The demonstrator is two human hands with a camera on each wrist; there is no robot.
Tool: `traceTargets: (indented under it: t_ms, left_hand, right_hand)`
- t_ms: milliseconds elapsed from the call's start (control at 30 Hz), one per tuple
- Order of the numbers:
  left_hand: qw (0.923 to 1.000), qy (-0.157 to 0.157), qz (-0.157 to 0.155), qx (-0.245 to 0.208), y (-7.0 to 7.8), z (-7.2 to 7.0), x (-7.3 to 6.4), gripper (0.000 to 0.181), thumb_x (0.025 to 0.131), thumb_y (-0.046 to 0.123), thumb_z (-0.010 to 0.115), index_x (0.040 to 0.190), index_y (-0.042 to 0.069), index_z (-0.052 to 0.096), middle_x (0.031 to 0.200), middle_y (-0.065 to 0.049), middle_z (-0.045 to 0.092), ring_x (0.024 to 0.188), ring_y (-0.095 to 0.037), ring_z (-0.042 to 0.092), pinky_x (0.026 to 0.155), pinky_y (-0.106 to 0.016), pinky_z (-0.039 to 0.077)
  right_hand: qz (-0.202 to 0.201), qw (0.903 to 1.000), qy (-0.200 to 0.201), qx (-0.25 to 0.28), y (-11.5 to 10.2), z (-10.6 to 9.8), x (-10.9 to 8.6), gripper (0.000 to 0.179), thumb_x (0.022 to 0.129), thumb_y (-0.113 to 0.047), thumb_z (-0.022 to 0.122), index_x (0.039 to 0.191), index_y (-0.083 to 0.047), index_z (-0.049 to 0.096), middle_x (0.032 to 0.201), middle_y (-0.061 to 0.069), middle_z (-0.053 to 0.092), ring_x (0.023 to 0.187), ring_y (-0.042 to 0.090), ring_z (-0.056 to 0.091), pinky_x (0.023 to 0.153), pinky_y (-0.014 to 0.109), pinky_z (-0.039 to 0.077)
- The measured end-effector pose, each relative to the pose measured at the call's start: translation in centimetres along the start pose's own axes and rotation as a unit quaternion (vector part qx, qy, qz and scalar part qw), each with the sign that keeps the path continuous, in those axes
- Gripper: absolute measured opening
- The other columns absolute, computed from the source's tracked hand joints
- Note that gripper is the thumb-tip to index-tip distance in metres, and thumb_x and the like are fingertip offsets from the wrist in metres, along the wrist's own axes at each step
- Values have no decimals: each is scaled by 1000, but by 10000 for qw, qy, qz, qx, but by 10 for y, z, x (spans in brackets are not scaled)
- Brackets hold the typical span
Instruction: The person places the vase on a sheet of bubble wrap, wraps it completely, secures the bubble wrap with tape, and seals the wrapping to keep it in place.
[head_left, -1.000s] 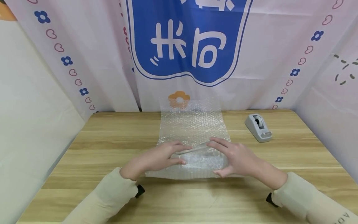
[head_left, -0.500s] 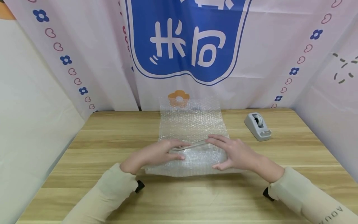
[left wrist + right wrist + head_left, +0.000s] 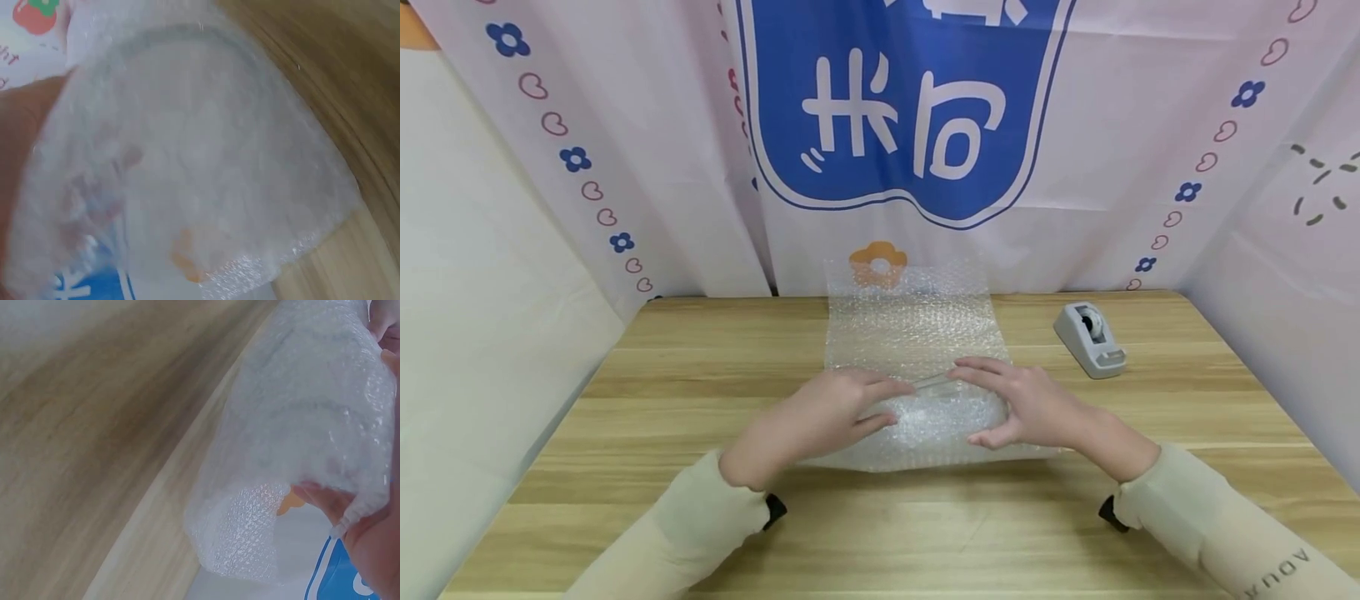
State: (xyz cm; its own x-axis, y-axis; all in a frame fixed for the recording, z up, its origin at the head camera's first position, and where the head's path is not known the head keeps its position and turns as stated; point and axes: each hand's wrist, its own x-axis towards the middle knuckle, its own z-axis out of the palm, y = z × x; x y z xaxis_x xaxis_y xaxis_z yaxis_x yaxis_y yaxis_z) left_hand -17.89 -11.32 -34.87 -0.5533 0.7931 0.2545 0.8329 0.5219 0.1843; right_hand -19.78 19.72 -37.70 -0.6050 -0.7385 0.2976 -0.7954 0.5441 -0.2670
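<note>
A long sheet of clear bubble wrap (image 3: 917,329) runs across the table, its far end up against the curtain. Its near part is folded over into a thick roll (image 3: 928,421), and through the layers a curved grey rim (image 3: 181,32) shows in the left wrist view; what is inside cannot be told. My left hand (image 3: 831,408) grips the roll's left side, fingers over the top and thumb in front. At the other side my right hand (image 3: 1030,404) holds it the same way. In the right wrist view the wrap's end (image 3: 244,534) flares open below the roll.
A grey tape dispenser (image 3: 1090,340) stands at the back right of the wooden table (image 3: 700,350). Behind the table hangs a white curtain (image 3: 1112,167) with a blue printed panel. Pale walls of cloth close off both sides.
Both hands have shifted slightly away from me with the roll. The gap at the fold has narrowed, and the near edge of the wrap has risen a little.
</note>
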Motion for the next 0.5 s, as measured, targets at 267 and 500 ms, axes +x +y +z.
traceTargets:
  t_ms: [267, 500]
  left_hand:
    - [9973, 211, -359, 603, 20, 16, 0, 52, 103, 32, 64, 147, 5, 55, 135, -14, 65, 121, -32, 63, 103, -45, 52]
    - [9912, -183, -1135, 658, 22, 26, 4, 57, 108, 45, 50, 154, 12, 46, 142, -15, 60, 128, -35, 59, 109, -55, 44]
  right_hand:
    - [263, 9994, -186, 160, 2, -3, 4, 79, 81, -48, 80, 147, -13, 55, 147, 17, 55, 104, 34, 70, 88, 56, 57]
    - [430, 9980, -419, 176, 2, -6, 7, 81, 83, -52, 78, 150, -16, 52, 151, 16, 52, 116, 41, 65, 95, 60, 53]
